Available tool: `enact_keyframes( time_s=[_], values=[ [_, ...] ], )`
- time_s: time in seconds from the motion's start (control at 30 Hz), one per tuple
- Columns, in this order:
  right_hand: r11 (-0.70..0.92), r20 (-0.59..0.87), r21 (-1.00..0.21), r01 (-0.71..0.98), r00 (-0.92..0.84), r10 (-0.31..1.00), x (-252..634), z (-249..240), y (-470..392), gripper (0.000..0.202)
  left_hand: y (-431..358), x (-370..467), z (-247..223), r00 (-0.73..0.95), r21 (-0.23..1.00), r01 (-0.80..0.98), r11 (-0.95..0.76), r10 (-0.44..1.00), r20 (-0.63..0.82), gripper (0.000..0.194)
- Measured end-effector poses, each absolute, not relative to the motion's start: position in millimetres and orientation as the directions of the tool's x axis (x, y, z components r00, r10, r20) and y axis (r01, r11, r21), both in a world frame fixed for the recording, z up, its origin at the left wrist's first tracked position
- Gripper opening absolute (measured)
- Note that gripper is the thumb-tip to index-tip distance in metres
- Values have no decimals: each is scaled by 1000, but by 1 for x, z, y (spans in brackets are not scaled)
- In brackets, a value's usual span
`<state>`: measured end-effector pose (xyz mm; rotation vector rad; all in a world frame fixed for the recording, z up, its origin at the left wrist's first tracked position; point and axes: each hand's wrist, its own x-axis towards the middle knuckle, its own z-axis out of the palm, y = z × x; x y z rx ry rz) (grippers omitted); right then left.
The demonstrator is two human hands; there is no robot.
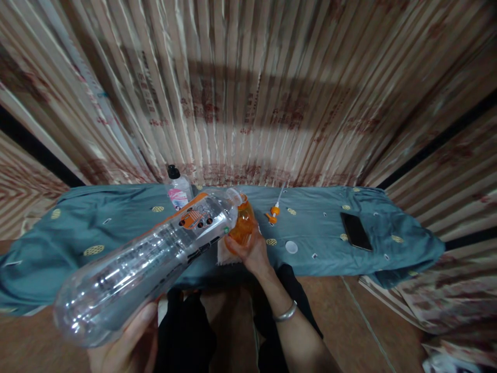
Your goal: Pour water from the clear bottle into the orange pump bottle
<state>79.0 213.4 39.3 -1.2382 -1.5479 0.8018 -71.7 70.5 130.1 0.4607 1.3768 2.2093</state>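
The left hand (pixel 126 339) is gripping the tilted clear bottle (pixel 143 259), whose mouth is at the top of the orange bottle (pixel 243 221), clasped by the right hand (pixel 251 251)

A dark phone (pixel 355 231) lay on the blue cloth (pixel 120 204). A black-topped bottle (pixel 179 187) stood by the curtain (pixel 233 96).

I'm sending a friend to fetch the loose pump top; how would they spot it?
Find the teal cloth below the pleated curtain. On it, just right of the orange bottle in the right hand, lies the orange pump top. Unlike the flat, dark phone farther right, it is bright orange, with a thin pale tube pointing toward the curtain.
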Motion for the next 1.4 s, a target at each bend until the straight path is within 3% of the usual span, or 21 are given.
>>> enact_keyframes(
  time_s=[0.23,0.8,1.17,1.4],
  values=[
    [259,266,-902,344,-28,964,80,39,213,78,70,-73,127,-828,920,-215,-327,561,7,52],
    [278,279,-907,315,-43,959,82,42,213,78,69,-72,127,-832,928,-213,-307,554,-8,67],
    [239,238,-921,308,-41,970,82,43,213,77,69,-72,131,-833,930,-210,-300,553,-10,48],
    [256,252,-921,295,-51,966,82,45,213,76,71,-74,130,-832,912,-223,-345,555,7,55]
  ],
)
